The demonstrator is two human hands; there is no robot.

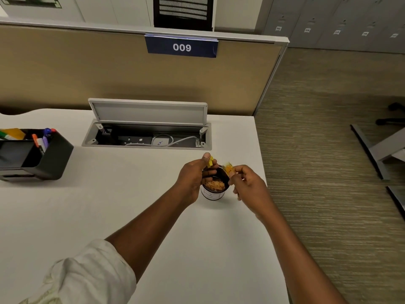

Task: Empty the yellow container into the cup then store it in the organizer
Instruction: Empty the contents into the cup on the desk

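Cup (213,189) near bench (109,205) right edge, holds orange-yellow bits. Right hand (249,187) tilts yellow container (229,168) over rim; left hand (192,174) pinches yellow piece (210,161), possibly lid.

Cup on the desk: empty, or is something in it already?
Not empty. The cup stands upright with a heap of small orange-tan pieces visible inside.
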